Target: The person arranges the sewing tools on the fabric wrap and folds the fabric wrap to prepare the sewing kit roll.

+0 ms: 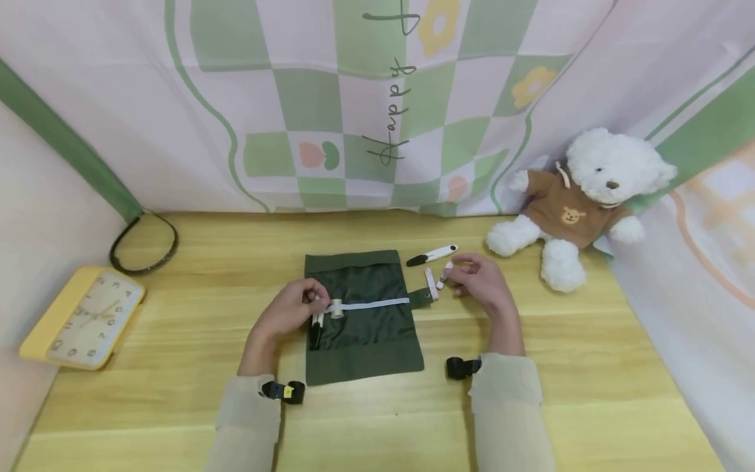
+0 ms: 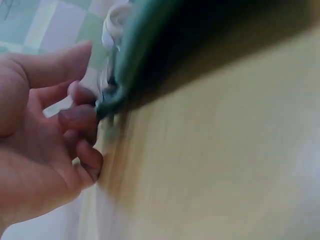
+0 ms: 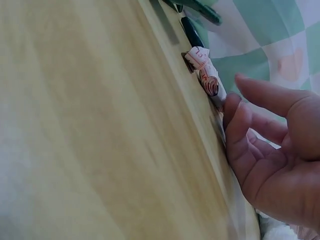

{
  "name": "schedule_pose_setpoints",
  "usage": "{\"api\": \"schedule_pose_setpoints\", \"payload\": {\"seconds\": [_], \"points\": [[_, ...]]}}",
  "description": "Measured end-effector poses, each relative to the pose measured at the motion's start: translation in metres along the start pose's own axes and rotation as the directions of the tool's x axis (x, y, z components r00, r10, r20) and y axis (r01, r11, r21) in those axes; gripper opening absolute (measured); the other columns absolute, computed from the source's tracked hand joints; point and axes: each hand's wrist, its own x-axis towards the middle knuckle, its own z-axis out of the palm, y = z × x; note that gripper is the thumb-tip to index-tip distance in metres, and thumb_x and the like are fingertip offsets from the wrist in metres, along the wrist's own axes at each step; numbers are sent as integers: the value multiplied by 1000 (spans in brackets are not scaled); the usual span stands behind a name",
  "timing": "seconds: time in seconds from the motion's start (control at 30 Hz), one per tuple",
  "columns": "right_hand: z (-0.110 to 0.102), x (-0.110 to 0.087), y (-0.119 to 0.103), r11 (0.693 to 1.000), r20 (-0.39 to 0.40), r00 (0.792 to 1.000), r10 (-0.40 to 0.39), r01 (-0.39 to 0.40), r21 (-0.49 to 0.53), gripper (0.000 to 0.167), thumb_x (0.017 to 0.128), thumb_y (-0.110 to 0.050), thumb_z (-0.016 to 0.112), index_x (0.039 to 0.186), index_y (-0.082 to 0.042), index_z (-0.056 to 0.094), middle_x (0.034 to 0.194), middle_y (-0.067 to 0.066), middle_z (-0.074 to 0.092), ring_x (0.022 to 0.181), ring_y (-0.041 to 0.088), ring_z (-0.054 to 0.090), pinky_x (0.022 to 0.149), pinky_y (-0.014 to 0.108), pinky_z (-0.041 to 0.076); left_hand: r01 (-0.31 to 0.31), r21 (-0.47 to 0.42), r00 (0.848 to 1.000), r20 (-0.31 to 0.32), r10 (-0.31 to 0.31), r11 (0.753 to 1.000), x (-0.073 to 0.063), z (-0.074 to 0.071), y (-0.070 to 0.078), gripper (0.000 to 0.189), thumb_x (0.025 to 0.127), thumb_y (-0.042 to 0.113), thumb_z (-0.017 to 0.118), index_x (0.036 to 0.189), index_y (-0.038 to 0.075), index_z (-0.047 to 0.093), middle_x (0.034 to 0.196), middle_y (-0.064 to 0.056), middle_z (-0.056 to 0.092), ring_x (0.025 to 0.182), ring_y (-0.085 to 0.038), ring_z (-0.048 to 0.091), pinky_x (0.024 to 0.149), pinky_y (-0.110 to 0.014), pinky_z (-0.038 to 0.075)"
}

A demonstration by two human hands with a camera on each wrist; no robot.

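Observation:
A dark green fabric roll pouch lies unfolded on the table, with a white elastic band across it. My left hand is over its left edge, fingers bent at the fabric, thumb apart from them in the left wrist view. Beside those fingertips, a white-and-black tool and a thread spool sit at the band. My right hand has its fingertips on a small whitish roll of printed tape measure. Another folded piece of tape lies by the pouch's strap.
A second white tool with a black end lies behind the strap. A white teddy bear sits at the back right. On the left stand a yellow clock and a black hoop. A checked curtain hangs behind.

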Motion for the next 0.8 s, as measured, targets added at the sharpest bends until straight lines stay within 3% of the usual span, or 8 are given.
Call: {"api": "schedule_pose_setpoints", "payload": {"seconds": [0.17,0.4,0.8], "points": [[3,4,-3,998,0,1000,9,-9,-65,59,95,-9,71,143,10,44,102,17,68,73,14,66,66,27,57,-37,84,996,-78,44,996,4,7,8,11,97,13,70,104,5,71,86,-7,52,73,-22,48,66,-36,41],[5,8,-5,993,-10,999,37,-38,-109,58,92,-8,75,139,11,46,86,7,66,66,12,65,60,28,57,-29,274,996,-69,50,961,10,15,12,20,92,20,77,107,7,77,91,-9,49,74,-22,40,66,-36,35],[6,8,-6,979,-32,999,41,-46,-197,53,90,-9,78,128,10,46,86,8,62,62,12,65,61,29,57,44,292,998,-53,-29,955,14,22,12,29,88,32,81,103,8,78,103,-8,53,83,-23,44,69,-35,39]]}}
